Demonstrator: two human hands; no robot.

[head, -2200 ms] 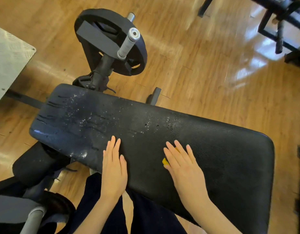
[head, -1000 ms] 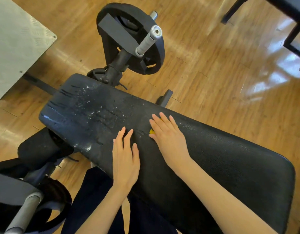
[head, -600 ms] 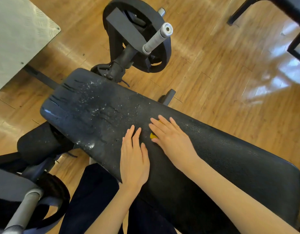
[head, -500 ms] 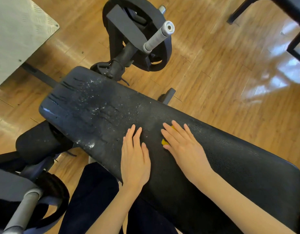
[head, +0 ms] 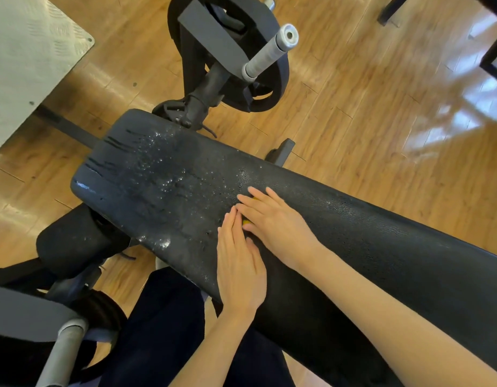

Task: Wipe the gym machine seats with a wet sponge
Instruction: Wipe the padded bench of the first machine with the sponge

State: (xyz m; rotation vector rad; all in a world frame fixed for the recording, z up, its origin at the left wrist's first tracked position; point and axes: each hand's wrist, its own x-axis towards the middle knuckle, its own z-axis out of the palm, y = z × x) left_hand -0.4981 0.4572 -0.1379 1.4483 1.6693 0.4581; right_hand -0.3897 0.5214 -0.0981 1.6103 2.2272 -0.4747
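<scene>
Pad surface (head: 381, 247) lies unobstructed toward the right of the frame. Left hand (head: 240, 263) blocks the lower centre. Weight plate (head: 269, 88) and handle (head: 269, 51) stand beyond the pad's upper-left end.

Glossy wooden plank floor (head: 367, 88) fills the frame, with bright window reflections at right. A grey checker-plate platform (head: 26, 57) occupies the upper left; dark frame legs (head: 493, 60) stand upper right.
</scene>
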